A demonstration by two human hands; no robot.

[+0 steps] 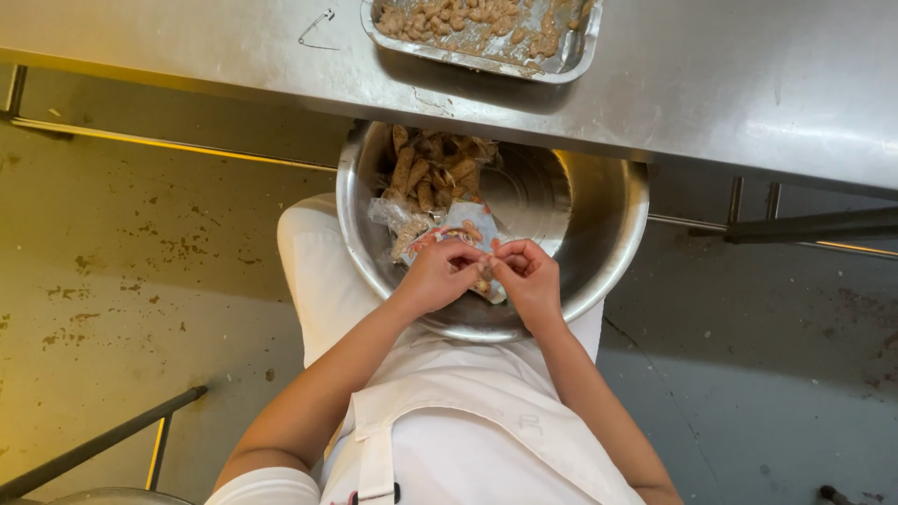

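Peanut pod (485, 270) pinched between left hand (438, 274) and right hand (529, 278) fingertips, both clenched on it, centred over steel bowl (608, 201), equally near both, long axis unclear.

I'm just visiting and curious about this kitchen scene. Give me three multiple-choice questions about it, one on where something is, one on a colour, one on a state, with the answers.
1. Where does the big metal bowl sit?
A. On the steel table
B. On the person's lap, under the table edge
C. On the floor

2. What colour are the person's clothes?
A. White
B. Black
C. Red

3. What are the two hands doing?
A. Resting flat on the table
B. Hanging at the person's sides
C. Meeting over the bowl, fingertips pinching a small piece

Answers:
1. B, the bowl rests against the white-clad legs, its far rim tucked beneath the steel table.
2. A, the garment and its apron straps are white.
3. C, the left hand and right hand come together on a small brownish piece above the bowl.
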